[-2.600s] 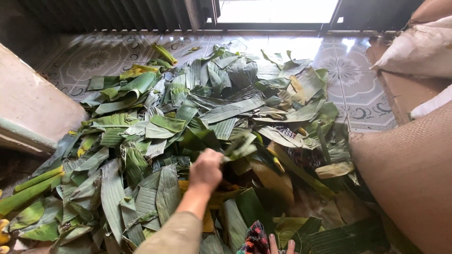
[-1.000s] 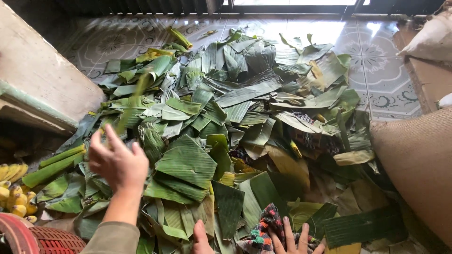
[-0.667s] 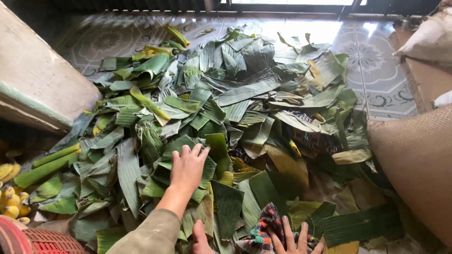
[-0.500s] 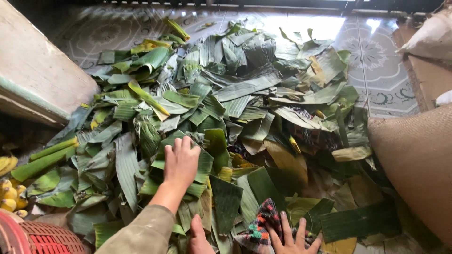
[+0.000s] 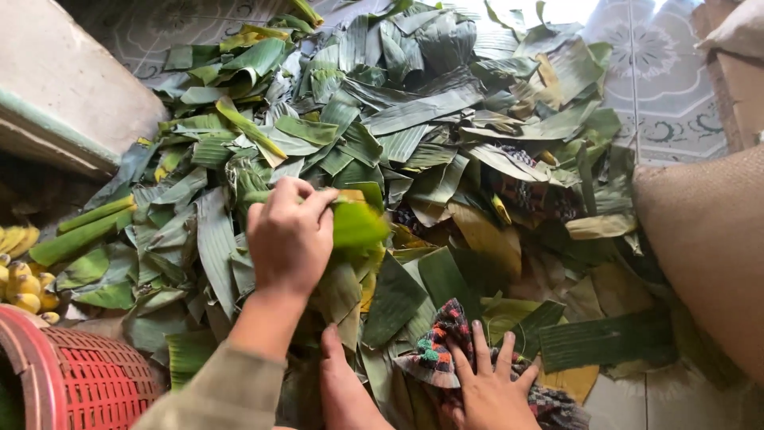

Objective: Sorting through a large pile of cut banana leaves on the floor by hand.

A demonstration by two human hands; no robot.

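Note:
A big heap of cut green banana leaves covers the tiled floor. My left hand, on an arm in an olive sleeve, is closed around a folded green leaf piece in the middle of the heap. My right hand lies flat, fingers spread, on a chequered cloth at the heap's near edge. It holds nothing. A bare bit of skin shows between the two hands; I cannot tell what it is.
A red plastic basket stands at the bottom left, with yellow bananas behind it. Green stalks lie beside them. A concrete slab slopes at the upper left. A burlap sack fills the right side. Patterned tiles show beyond.
My left hand, open out to the left a second ago, came back to the heap and closed on a leaf piece. My right hand stayed on the cloth.

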